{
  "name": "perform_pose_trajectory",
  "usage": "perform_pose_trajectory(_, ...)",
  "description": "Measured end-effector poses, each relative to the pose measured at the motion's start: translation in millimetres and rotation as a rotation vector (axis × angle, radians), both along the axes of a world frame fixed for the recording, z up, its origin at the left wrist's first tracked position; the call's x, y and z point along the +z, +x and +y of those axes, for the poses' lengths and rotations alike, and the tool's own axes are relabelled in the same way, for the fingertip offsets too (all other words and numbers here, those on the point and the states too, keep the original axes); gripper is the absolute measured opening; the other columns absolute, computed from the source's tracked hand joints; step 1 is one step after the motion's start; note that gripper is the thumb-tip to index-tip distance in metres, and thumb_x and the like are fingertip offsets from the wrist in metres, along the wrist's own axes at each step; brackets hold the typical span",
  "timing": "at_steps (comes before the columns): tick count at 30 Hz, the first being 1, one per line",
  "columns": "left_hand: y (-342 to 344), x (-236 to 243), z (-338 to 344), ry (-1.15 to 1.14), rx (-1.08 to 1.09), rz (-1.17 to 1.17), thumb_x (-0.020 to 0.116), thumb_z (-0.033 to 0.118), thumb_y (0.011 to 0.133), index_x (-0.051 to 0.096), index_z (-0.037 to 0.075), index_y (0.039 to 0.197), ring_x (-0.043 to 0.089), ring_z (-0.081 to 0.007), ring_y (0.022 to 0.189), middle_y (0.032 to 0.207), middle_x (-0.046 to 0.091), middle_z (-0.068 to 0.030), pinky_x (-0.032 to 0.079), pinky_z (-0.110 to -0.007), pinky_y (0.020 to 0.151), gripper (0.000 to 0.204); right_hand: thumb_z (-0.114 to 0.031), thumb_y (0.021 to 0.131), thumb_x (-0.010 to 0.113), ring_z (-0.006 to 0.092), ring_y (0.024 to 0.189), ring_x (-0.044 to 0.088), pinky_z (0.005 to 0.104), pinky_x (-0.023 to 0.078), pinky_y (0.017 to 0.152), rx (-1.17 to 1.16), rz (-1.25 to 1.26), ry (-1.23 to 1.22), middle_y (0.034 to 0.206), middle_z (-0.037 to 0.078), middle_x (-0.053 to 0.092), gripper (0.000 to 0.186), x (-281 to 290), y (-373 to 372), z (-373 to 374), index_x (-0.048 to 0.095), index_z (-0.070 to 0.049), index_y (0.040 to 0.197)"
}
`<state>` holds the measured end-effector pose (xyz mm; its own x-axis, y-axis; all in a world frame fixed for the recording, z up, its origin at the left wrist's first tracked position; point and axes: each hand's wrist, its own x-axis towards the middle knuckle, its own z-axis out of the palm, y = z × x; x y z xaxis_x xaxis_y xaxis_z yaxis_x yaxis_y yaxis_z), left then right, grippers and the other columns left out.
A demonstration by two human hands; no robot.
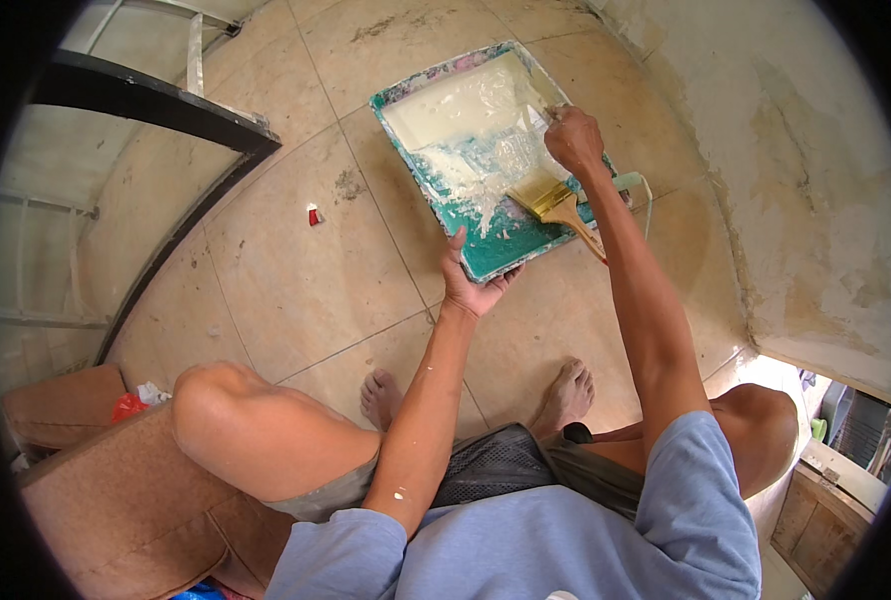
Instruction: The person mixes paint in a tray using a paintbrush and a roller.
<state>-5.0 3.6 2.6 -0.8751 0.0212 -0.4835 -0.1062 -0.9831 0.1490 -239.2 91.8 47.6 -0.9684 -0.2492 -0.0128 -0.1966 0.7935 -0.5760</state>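
A green paint tray (479,258), crusted with dried paint, lies on the floor in front of me and holds cream-white paint. My left hand (476,289) grips its near edge, thumb over the rim and fingers underneath. Over the tray's right side, my right hand (576,140) is closed around a thin, pale tool (550,112) whose end points into the paint; its kind is not clear. Close below that hand, a wide paintbrush (566,210) rests across the right rim, bristles inside and wooden handle sticking out. Beside it a pale green handle (627,181) also pokes past the rim.
Tan floor tiles (296,270) surround the tray, with a small red-and-white scrap (314,215) to its left. A patchy wall (766,170) rises on the right. A black-edged frame (176,115) stands at the left, above a brown sofa (116,490). My bare feet are nearby.
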Motion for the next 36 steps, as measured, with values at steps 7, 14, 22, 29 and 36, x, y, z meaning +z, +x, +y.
perform_pose_trajectory(7,2.2,1.8,0.1,0.023,0.022,-0.02,0.069,0.052,0.07,0.049,0.011,0.122,0.057,-0.0277,0.1,0.112,0.058,-0.0093,0.049,-0.042,0.087,0.069,-0.014,0.073,0.054,0.0395,0.098,0.06,0.044,0.047,0.088,-0.026,0.028,-0.062,0.103,0.023,0.064,0.035,-0.1,1.6,-1.9,0.068,-0.009,0.105)
perform_pose_trajectory(14,2.6,0.0,-0.1,0.009,0.016,-0.029,0.067,0.054,0.07,0.05,0.011,0.121,0.056,-0.028,0.104,0.114,0.058,-0.0098,0.047,-0.043,0.089,0.068,-0.013,0.072,0.054,0.0383,0.096,0.061,0.0422,0.048,0.087,0.074,0.101,-0.068,0.1,0.022,0.064,0.035,-9.5,7.2,-8.0,0.069,-0.011,0.103)
perform_pose_trajectory(22,2.6,1.2,-0.6,0.008,0.009,-0.009,0.067,0.053,0.071,0.048,0.01,0.123,0.056,-0.0275,0.102,0.114,0.058,-0.0102,0.048,-0.042,0.088,0.07,-0.013,0.072,0.053,0.0389,0.094,0.061,0.0433,0.048,0.086,0.079,0.074,-0.074,0.097,0.023,0.065,0.037,-11.0,10.3,-16.6,0.068,-0.01,0.105)
perform_pose_trajectory(29,0.4,4.4,1.1,-0.001,0.014,-0.029,0.067,0.054,0.071,0.048,0.01,0.123,0.056,-0.0275,0.103,0.115,0.057,-0.0098,0.048,-0.042,0.088,0.07,-0.013,0.075,0.049,0.0395,0.097,0.06,0.045,0.047,0.086,0.115,-0.059,-0.114,0.1,0.024,0.064,0.035,-11.3,38.5,-34.5,0.066,-0.007,0.105)
perform_pose_trajectory(36,1.5,3.8,-0.1,0.0,0.022,-0.019,0.067,0.053,0.071,0.049,0.012,0.121,0.057,-0.0267,0.102,0.113,0.058,-0.0088,0.048,-0.041,0.087,0.068,-0.012,0.075,0.049,0.0416,0.093,0.06,0.0463,0.047,0.085,0.128,-0.054,-0.162,0.097,0.026,0.064,0.034,-11.0,64.6,-48.4,0.067,-0.006,0.103)
